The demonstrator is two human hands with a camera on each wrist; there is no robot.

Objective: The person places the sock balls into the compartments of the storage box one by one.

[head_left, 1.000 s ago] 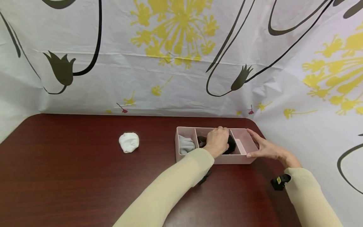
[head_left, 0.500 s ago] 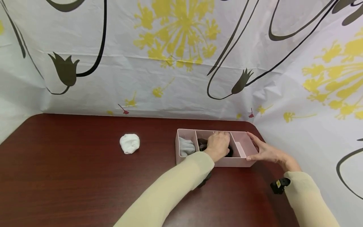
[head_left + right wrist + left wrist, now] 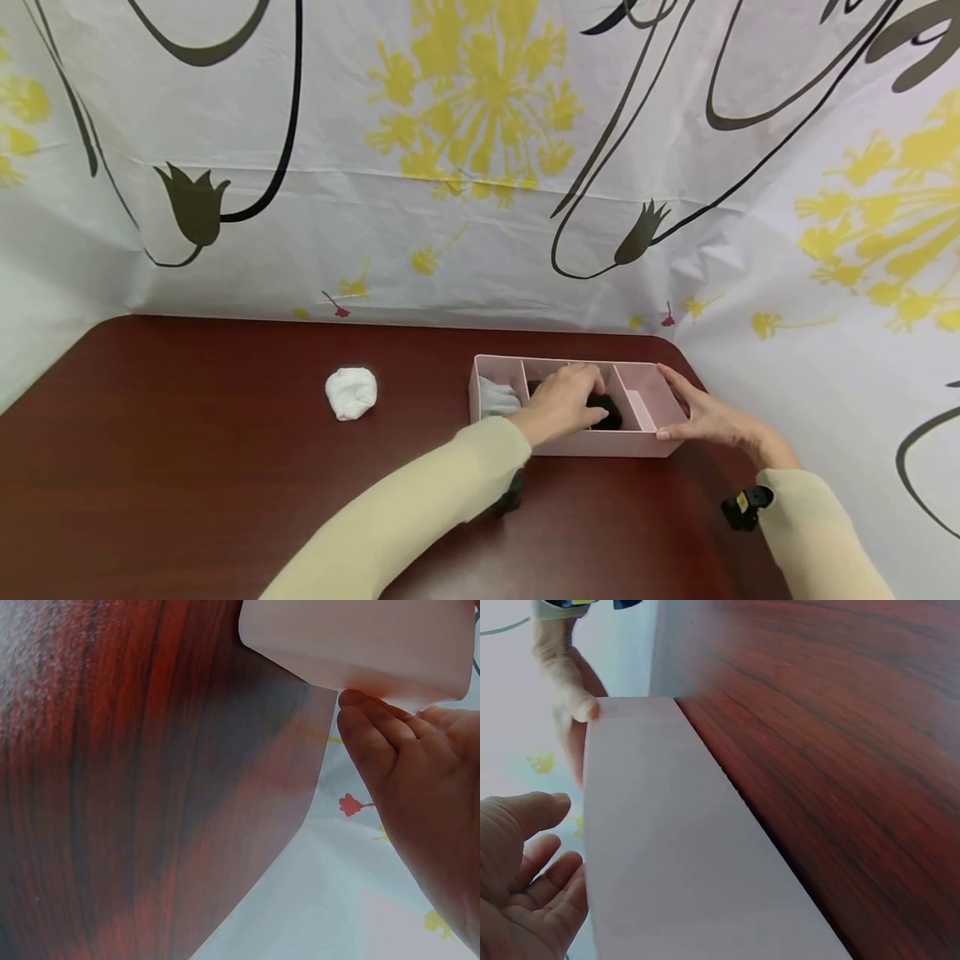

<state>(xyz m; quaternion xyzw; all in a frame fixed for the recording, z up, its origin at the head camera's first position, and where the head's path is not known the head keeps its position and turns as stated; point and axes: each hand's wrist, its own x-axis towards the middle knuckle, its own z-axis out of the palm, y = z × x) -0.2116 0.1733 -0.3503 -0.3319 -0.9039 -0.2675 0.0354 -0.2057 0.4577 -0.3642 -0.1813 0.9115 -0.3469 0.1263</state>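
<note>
A pink divided box point(image 3: 607, 444) stands near the table's back right corner. My left hand point(image 3: 562, 402) is over its middle part, thumb and fingers apart, beside a black soft bundle point(image 3: 604, 412) in a compartment. The left wrist view shows the left hand point(image 3: 536, 877) holding nothing, its fingers loosely bent at the box's top edge. Between thumb and fingers, my right hand point(image 3: 708, 417) grips the box's right end. A folded grey cloth point(image 3: 498, 398) lies in the leftmost compartment. More dark fabric is partly hidden behind the left hand.
On the dark red wooden table point(image 3: 225, 467), a bunched white cloth point(image 3: 351, 393) lies left of the box. The box's rightmost compartment point(image 3: 651, 392) shows its pink floor. A patterned white sheet point(image 3: 450, 250) hangs behind the table and along its right side.
My left hand has loosened its curled fingers and drawn up and slightly left from the black bundle, which stays in the box. The right hand keeps its hold. The head view has tilted up.
</note>
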